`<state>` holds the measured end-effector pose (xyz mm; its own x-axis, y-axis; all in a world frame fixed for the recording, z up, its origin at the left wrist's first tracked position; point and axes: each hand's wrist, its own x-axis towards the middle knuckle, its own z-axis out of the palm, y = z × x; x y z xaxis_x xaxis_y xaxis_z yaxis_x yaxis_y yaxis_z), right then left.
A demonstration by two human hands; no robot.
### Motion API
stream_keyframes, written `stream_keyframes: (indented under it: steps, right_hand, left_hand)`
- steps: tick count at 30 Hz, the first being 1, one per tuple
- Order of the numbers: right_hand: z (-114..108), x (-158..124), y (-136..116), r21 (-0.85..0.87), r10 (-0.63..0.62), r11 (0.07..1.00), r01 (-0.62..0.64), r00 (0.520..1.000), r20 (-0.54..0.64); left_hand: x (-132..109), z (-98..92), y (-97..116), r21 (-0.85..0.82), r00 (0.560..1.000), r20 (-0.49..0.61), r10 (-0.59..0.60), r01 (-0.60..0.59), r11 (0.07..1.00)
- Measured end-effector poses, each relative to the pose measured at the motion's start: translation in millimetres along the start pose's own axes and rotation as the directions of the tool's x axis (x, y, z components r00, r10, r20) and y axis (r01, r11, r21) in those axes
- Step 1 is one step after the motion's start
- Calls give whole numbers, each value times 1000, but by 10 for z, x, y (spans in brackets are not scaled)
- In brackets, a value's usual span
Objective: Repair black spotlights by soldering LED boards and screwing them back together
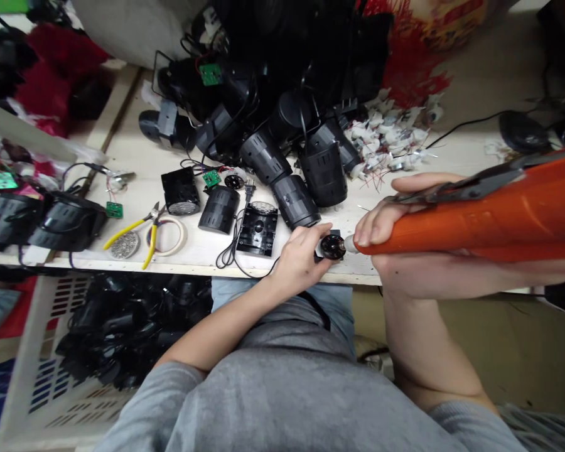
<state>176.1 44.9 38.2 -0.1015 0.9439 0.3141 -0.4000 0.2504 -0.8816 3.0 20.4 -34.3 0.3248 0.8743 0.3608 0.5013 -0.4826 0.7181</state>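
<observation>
My right hand [381,220] is wrapped round an orange power screwdriver [475,216], which lies level and points left. Its tip meets a small round black plastic part [332,247] at the table's front edge. My left hand [304,257] pinches that part from the left, fingers closed on its rim. Just left of this hand, an open black housing half [257,232] lies with a lens disc at its top end. A black cable with a plug [249,190] runs beside it. Two black shells [219,209] [181,191] stand farther left.
Black lamp housings [294,199] pile up behind my hands, with white motor parts [388,135] to their right. Yellow-handled pliers [153,232], a tape roll [181,235] and a dish of screws [125,245] lie left. Below stands a white crate [32,376] of black parts.
</observation>
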Motion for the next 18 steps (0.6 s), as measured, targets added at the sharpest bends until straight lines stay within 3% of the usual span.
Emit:
stream_keyframes:
  steps: [3,7,12,18]
  right_hand:
    - [118,32,-24,-106,-107,989,102,993,-50]
    - [191,22,-58,-115,-146,984,134,984,-102]
    - [121,19,-16,-37,-145,989,142,985,-93]
    - [-40,58,11,54,-113,992,115,993,-43]
  left_hand:
    - [9,-1,-3,-4,1000,17,7,-7,1000]
    - [19,-6,3,-7,1000,11,20,-20,1000]
    - [19,-15,3,0,998,-14,63,-63,998]
    - [12,-9,-13,22,999,46,-1,0,1000]
